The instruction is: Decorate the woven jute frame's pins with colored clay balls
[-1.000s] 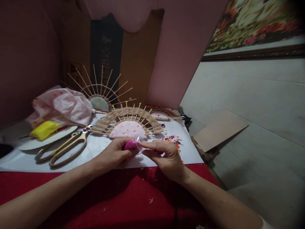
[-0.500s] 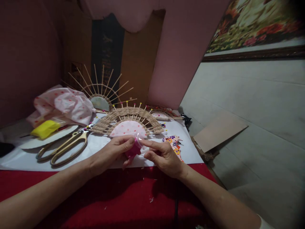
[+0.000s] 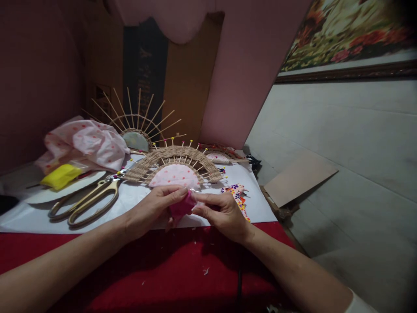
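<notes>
Close to the near edge of the white sheet, my left hand [image 3: 163,202] is closed on a small magenta packet [image 3: 182,206] with clear plastic along its upper edge. My right hand [image 3: 224,214] meets it from the other side, thumb and index finger pinching the clear plastic end. Just behind the hands stands a woven half-round fan [image 3: 177,154] with thin sticks tipped by coloured beads. Pink spotted cloth [image 3: 176,176] covers its half-disc centre, whose bottom my fingers partly hide.
Large scissors [image 3: 94,204] lie at left beside a yellow packet [image 3: 61,176] and crumpled spotted cloth [image 3: 87,141]. An unfinished stick frame [image 3: 136,140] and another woven fan [image 3: 221,155] stand behind. Flower-patterned scraps [image 3: 239,195] lie right; red cloth [image 3: 163,269] covers the front.
My right index finger and thumb have drawn together on the plastic end of the packet. The left hand has barely shifted and keeps its hold.
</notes>
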Tool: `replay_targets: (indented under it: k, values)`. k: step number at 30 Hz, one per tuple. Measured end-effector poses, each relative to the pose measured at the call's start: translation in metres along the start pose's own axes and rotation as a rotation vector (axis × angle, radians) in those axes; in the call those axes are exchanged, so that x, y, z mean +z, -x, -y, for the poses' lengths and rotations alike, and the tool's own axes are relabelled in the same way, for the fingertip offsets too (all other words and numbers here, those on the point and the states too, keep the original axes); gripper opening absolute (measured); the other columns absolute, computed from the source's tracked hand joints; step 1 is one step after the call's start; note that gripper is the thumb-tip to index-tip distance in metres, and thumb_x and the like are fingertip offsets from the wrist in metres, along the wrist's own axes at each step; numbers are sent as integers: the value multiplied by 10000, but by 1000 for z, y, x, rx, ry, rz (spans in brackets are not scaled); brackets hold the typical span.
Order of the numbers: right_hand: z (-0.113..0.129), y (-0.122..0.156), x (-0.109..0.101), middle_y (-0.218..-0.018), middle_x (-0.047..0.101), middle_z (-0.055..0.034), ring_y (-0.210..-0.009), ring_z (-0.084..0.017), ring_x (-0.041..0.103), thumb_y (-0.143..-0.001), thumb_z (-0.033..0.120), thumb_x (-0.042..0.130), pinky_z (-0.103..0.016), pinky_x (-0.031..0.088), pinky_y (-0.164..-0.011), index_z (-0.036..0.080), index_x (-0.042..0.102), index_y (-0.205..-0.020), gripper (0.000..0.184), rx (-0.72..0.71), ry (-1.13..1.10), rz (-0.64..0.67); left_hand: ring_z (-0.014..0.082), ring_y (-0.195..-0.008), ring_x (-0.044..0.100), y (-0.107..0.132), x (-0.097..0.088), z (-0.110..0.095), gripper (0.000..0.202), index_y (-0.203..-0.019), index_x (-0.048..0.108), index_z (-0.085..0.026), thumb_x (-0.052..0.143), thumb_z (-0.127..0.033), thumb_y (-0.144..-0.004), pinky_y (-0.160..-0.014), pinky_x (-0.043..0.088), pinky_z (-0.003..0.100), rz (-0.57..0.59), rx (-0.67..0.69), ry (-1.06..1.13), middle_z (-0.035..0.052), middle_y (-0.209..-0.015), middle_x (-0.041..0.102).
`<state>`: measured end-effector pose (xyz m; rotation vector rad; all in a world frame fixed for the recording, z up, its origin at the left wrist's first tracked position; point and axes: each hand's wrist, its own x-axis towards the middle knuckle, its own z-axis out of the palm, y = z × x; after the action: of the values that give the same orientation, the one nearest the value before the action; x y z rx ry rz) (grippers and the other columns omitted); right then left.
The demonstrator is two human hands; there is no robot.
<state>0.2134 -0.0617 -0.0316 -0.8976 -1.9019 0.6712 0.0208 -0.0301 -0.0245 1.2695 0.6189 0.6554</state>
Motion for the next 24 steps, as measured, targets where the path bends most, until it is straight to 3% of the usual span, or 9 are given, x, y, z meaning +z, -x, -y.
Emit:
replay_targets:
  k: [5, 17, 21, 24]
  values:
    - [-2, 1, 3, -868, 753, -61, -629, -139, 658, -769, 233, 692, -253, 532, -572, 212, 711, -1036, 268, -40, -53, -166, 64, -421, 482, -2, -2, 3, 306, -881, 635, -131, 562, -427, -852, -389, 389, 152, -2, 6, 20, 0, -584, 573]
    - [4, 5, 8, -846, 749, -72, -650, -150, 654, -830, 244, 616, -272, 526, -617, 176, 708, -1050, 248, -24, 61, -79, 83, -437, 502, 0, 4, -6, 315, -706, 628, -126, 622, -426, -802, -405, 407, 171, -110, 133, -173, -20, -509, 551]
    - [7, 5, 8, -650, 697, -24, -493, -95, 523, -785, 254, 669, -228, 454, -493, 169, 716, -1032, 265, 0, 2, -220, 91, -475, 528, 0, 4, -5, 297, -762, 642, -130, 598, -417, -825, -429, 430, 180, -89, 127, -133, -14, -553, 579]
    - [6, 4, 9, -504, 581, 33, -411, -60, 377, -779, 275, 667, -193, 351, -390, 173, 700, -1069, 310, 84, -104, -196, 88, -478, 530, 0, 3, -4, 286, -788, 644, -134, 600, -414, -826, -435, 435, 181, -71, 110, -108, -16, -566, 580]
